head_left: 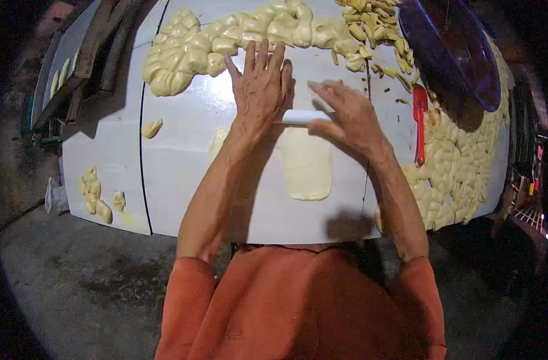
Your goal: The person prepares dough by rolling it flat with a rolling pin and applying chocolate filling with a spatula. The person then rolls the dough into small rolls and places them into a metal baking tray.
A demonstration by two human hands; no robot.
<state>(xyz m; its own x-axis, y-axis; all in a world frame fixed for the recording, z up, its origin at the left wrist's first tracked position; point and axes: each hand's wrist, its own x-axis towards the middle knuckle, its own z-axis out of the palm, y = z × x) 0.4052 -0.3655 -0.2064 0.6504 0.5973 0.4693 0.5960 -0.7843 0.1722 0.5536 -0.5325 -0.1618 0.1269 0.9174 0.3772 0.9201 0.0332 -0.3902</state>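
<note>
Left hand (pixel 259 90) open, fingers spread, heel at the left end of a white rolling pin (pixel 301 117). Right hand (pixel 351 114) open, slightly blurred, thumb at the pin's right end; firmness of contact cannot be told. Flat dough strip (pixel 308 168) on bench (pixel 187 186), extending from the pin toward the person. Dough lumps (pixel 244 30) beyond.

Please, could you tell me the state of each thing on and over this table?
Left hand: open, fingers spread
Right hand: open, blurred
Dough sheet: flattened
White rolling pin: lying at the sheet's far end
Far-side dough pieces: thick, crowded together
Right-side dough pieces: crowded together
Yellow chunks: loose, scattered
Red spatula: lying unheld
Purple bowl: unheld, contents unclear
</note>
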